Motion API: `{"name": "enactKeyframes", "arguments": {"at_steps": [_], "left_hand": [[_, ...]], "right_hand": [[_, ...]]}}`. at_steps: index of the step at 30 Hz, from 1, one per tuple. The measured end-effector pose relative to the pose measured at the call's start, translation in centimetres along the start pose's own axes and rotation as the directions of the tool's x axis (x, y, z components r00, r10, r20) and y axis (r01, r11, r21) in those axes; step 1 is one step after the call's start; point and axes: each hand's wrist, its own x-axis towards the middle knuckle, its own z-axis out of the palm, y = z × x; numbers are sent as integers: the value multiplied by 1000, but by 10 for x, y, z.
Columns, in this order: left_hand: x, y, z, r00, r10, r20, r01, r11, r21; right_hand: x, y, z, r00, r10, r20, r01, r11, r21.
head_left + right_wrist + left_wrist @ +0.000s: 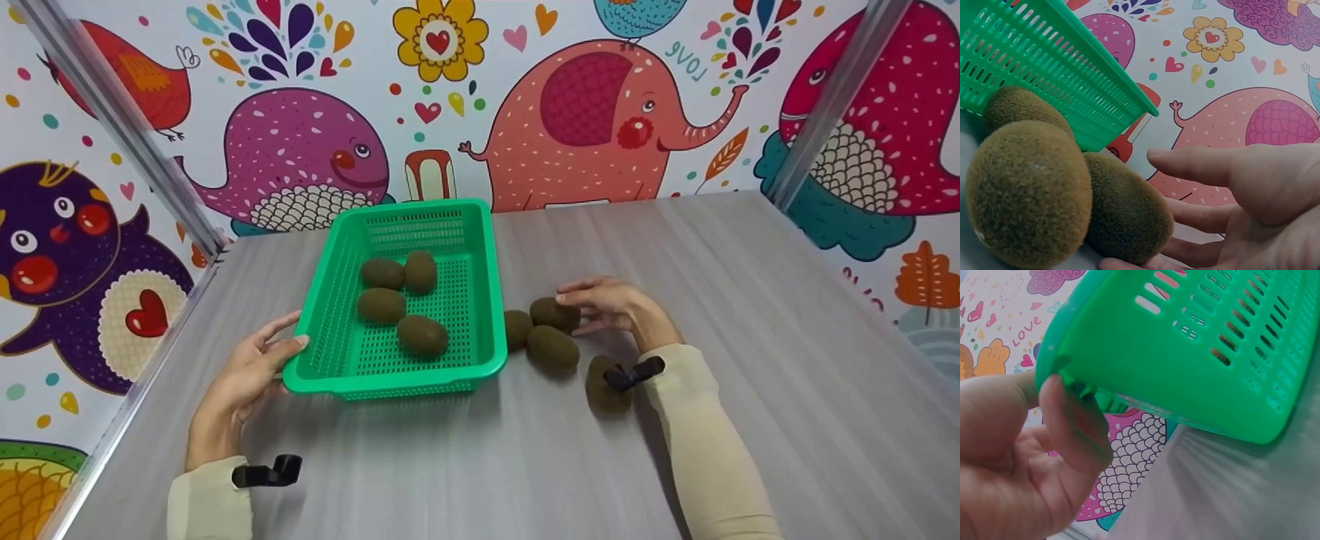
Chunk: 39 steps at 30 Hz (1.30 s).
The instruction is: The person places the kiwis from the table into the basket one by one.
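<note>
On the left, my left hand [246, 373] grips the rim of a green plastic basket [498, 300] near its front left corner. In the left wrist view the thumb and fingers [1057, 416] pinch that rim. Inside the basket lie several brown kiwis [422, 336]. Just right of it, my right hand [609, 301] reaches to the rear kiwi [553, 313] of a cluster. Its fingers touch the kiwi's far side, while the thumb stands apart in the right wrist view. A second kiwi [553, 348] sits in front, and a third kiwi [517, 330] lies against the basket.
A separate kiwi [606, 390] lies nearer, partly hidden by the black wrist mount [634, 373]. The grey table [450, 465] ends at cartoon-printed walls [450, 112] behind and at the sides. Metal posts [120, 120] stand at the corners.
</note>
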Motion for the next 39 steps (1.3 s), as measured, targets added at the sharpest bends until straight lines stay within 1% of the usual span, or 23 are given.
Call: {"name": "enactKeyframes", "arguments": {"at_steps": [4, 13, 16, 22, 27, 30, 36, 39], "left_hand": [[0, -1, 0, 1000, 2, 4, -2, 1000, -4], [0, 0, 0, 1000, 8, 4, -8, 1000, -25], [0, 0, 1, 1000, 9, 1, -9, 1000, -17], [-1, -1, 0, 1000, 0, -7, 0, 1000, 1], [-1, 0, 0, 1000, 5, -6, -5, 1000, -8], [-1, 1, 0, 1000, 7, -4, -7, 1000, -8], [-1, 0, 0, 1000, 2, -11, -2, 1000, 11], [-1, 0, 0, 1000, 0, -9, 0, 1000, 9]], "right_hand": [[1, 1, 2, 1000, -10, -12, 9, 999, -31], [6, 2, 3, 1000, -29, -8, 28, 996, -83], [6, 2, 3, 1000, -26, -14, 24, 996, -89], [5, 2, 2, 999, -34, -40, 31, 997, -69], [4, -1, 2, 998, -43, -43, 42, 999, -25], [2, -4, 2, 997, -53, -50, 54, 998, 18], [-2, -10, 6, 993, -100, -62, 108, 986, 129], [-4, -13, 9, 991, -113, -68, 122, 980, 155]]}}
